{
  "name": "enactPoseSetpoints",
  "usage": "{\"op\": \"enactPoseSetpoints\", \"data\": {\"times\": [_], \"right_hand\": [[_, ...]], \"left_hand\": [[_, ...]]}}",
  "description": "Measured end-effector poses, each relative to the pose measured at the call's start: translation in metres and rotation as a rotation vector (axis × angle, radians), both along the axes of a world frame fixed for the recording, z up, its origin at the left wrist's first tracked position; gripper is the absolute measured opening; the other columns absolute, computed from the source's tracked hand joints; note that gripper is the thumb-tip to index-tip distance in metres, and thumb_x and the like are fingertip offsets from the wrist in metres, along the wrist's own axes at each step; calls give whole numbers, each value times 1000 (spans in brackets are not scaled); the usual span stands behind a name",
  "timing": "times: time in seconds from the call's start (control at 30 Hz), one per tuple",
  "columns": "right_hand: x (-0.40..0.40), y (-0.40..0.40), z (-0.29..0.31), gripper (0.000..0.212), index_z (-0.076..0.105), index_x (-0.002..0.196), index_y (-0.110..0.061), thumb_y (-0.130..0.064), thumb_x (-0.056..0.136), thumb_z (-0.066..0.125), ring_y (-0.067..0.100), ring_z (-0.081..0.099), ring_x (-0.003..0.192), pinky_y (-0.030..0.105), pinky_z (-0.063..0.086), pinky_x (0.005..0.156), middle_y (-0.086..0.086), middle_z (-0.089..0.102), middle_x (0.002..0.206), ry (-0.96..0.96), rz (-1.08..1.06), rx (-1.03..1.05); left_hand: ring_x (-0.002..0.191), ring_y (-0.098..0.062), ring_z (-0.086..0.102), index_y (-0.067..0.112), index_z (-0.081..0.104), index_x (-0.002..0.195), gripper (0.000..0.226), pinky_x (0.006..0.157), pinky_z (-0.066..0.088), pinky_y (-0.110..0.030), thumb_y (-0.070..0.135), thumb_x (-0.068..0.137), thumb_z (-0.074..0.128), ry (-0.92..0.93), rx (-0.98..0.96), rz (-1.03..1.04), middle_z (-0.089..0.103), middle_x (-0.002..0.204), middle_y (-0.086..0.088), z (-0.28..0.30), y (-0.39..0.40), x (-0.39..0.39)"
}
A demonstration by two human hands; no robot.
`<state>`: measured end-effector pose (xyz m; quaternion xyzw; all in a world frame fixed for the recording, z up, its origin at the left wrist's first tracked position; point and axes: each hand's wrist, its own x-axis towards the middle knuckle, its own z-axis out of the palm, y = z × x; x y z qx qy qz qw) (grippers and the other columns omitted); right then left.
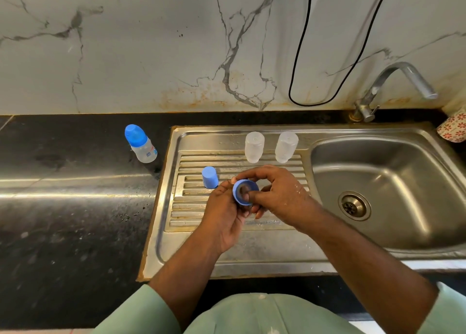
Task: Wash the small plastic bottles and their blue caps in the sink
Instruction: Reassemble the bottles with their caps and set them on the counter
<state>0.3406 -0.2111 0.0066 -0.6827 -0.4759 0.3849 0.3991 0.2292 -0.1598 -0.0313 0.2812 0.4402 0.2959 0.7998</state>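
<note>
Both hands meet over the ribbed steel drainboard (252, 248) around a round blue plastic cap ring (245, 192): the left hand (227, 215) cradles it with curled fingers, and the right hand (274, 195) pinches its rim, thumb at the opening. Just to the left, a blue domed plastic cap (210, 177) stands on the ribs. Behind, two clear plastic bottles (254, 147) stand upside down, side by side. A capped small bottle with a blue top (140, 143) stands on the black stone counter (63, 207), left of the sink. The steel basin (378, 195) lies to the right, below a chrome tap (393, 86).
</note>
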Motion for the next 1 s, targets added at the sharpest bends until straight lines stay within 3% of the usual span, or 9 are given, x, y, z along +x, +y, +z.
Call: {"op": "enactPoseSetpoints", "data": {"times": [0.1,0.23,0.3,0.4,0.5,0.6,0.73,0.83,1.0], "right_hand": [[4,3,3,23,70,93,-25,-13,76,80,6,65,66,21,54,55,-4,66,93,-88,50,-19],[3,6,4,18,66,75,-21,-14,69,81,9,60,69,35,56,66,-7,64,76,-291,112,6],[5,6,9,19,66,71,-19,-7,68,81,11,63,67,32,56,67,-1,68,71,-149,110,-19],[7,4,14,16,68,74,-10,0,70,80,21,64,65,29,55,60,7,70,72,17,109,-82],[5,4,14,17,67,73,-9,3,71,78,16,53,59,24,42,48,9,64,69,150,98,-160],[9,2,13,16,69,86,-11,0,77,76,17,58,66,23,46,52,9,68,80,259,-31,-146],[7,2,12,14,72,92,-13,-10,80,77,13,63,62,24,49,55,5,71,82,291,-188,-56],[-2,4,11,13,71,94,-12,-14,82,76,12,63,62,22,49,55,4,69,86,311,-221,-28],[-11,9,11,9,73,89,-14,-11,81,75,13,63,68,18,46,51,4,68,85,210,-200,43]], "left_hand": [[61,-22,53,9,66,87,24,59,39,-32,9,101,47,23,-10,-65,63,76,-14,2,1,-2],[50,-13,45,14,58,79,26,47,31,-24,17,103,48,98,-38,-33,55,59,-4,3,-5,1],[48,-11,43,16,57,78,26,49,29,-24,20,103,50,140,-34,-23,54,57,-2,4,-8,2],[41,-7,32,16,52,69,31,42,23,-19,8,98,47,58,-223,-161,41,50,1,7,-7,-4],[35,-4,28,13,51,71,32,38,19,-16,7,100,41,-30,-302,-283,36,51,2,6,-1,-10],[42,-5,36,10,63,87,24,42,30,-17,17,103,47,-43,-235,-242,44,59,0,5,3,-13],[62,-11,47,6,68,115,43,57,43,-21,42,97,55,-165,-242,-217,57,77,-5,6,0,-17],[67,-14,52,5,70,112,38,59,44,-24,38,98,56,-190,-262,-177,59,86,-9,9,1,-17],[67,-19,62,2,74,95,17,70,43,-28,10,90,60,-185,-227,-128,64,85,-16,21,8,-18]]}}
